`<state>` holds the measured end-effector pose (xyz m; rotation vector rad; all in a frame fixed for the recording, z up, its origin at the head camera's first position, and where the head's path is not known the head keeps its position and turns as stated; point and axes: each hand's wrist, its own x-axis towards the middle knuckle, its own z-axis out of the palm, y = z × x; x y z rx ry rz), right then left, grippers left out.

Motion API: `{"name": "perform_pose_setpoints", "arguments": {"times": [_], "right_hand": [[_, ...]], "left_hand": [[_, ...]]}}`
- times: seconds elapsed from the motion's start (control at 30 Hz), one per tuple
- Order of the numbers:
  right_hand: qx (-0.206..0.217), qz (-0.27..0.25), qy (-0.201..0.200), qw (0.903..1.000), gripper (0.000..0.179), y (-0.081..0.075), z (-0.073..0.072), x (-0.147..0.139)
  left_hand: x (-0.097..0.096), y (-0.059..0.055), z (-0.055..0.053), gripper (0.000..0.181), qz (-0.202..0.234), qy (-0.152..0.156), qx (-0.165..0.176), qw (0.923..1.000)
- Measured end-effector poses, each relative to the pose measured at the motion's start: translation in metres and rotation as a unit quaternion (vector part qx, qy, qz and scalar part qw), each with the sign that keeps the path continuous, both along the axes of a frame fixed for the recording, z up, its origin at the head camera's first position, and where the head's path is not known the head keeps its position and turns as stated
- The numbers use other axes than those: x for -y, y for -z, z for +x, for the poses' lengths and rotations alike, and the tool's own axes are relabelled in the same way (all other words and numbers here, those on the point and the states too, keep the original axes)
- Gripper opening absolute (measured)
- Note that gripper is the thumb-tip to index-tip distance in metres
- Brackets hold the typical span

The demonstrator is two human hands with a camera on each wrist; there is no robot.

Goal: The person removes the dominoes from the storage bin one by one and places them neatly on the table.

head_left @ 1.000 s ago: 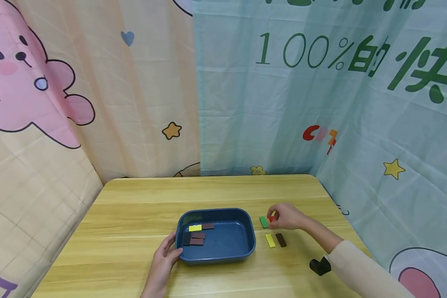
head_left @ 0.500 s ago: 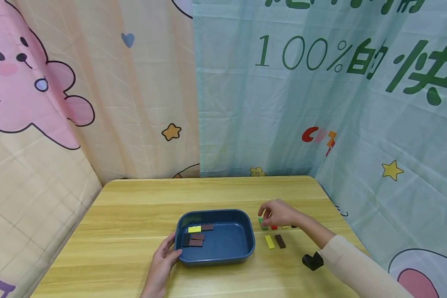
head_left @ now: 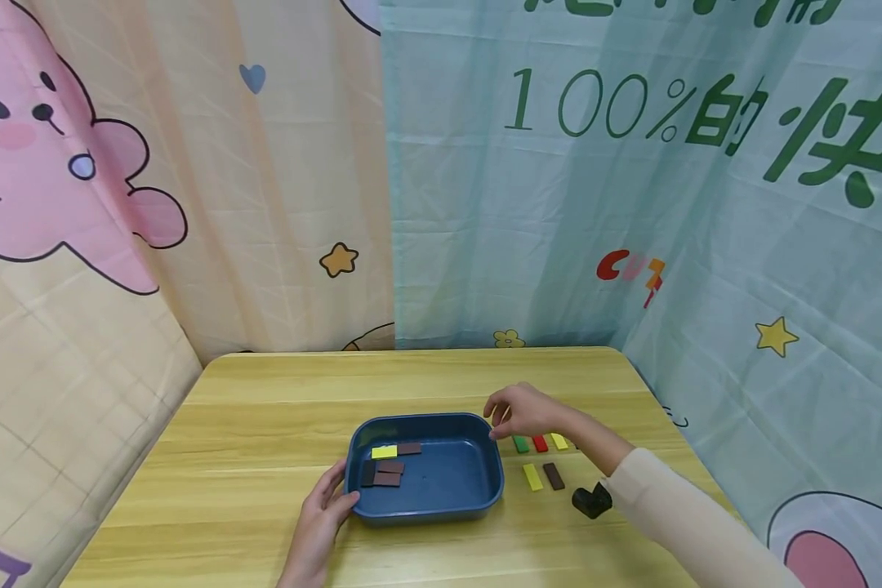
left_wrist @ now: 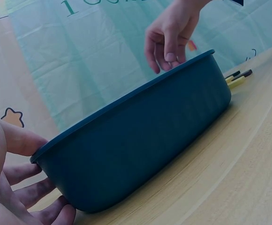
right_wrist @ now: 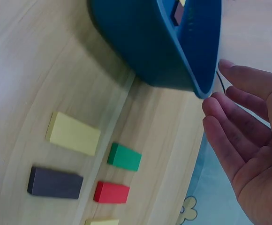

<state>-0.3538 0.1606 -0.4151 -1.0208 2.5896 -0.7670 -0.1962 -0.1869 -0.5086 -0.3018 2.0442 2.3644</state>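
My left hand (head_left: pixel 319 523) grips the left end of a blue plastic tub (head_left: pixel 426 515), thumb over the rim and fingers along the outer wall. Inside, at its left, lie a yellow block (head_left: pixel 384 452), a black block (head_left: pixel 368 474) and several brown blocks. At the tub's far right corner is my right hand (head_left: pixel 525 410), its relaxed fingers (right_wrist: pixel 227 145) right at the rim and holding nothing. Just below that hand, a green block (right_wrist: pixel 124 157) and a red block (right_wrist: pixel 111 192) lie flat on the table.
Nearer the front, a yellow block (head_left: pixel 532 477) and a dark brown block (head_left: pixel 554 475) lie right of the tub. Another yellow block (head_left: pixel 559 442) sits beside the red one. A black device (head_left: pixel 591 500) is at the right sleeve. Printed curtains (head_left: pixel 485 245) hang behind the wooden table (head_left: pixel 265 408).
My right hand has moved left, from over the red block, past the green block, to the tub's far right corner. My left hand and the tub stay in place.
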Motion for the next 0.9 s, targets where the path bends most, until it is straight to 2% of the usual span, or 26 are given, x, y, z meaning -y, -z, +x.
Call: {"name": "perform_pose_setpoints", "arguments": {"times": [0.43,0.67,0.9], "right_hand": [[-0.009,0.003,-0.044,0.999,0.029,0.008,-0.004,0.032],[-0.011,0.017,-0.062,0.9979,0.028,0.009,-0.007,0.056],[-0.014,0.028,-0.089,0.9956,0.027,0.017,-0.01,0.083]], "left_hand": [[-0.001,0.0,0.001,0.062,0.001,-0.004,-0.002,1.0],[0.0,0.002,0.0,0.062,0.005,-0.004,0.0,1.0],[-0.001,0.001,-0.001,0.063,-0.003,0.0,0.0,1.0]]}}
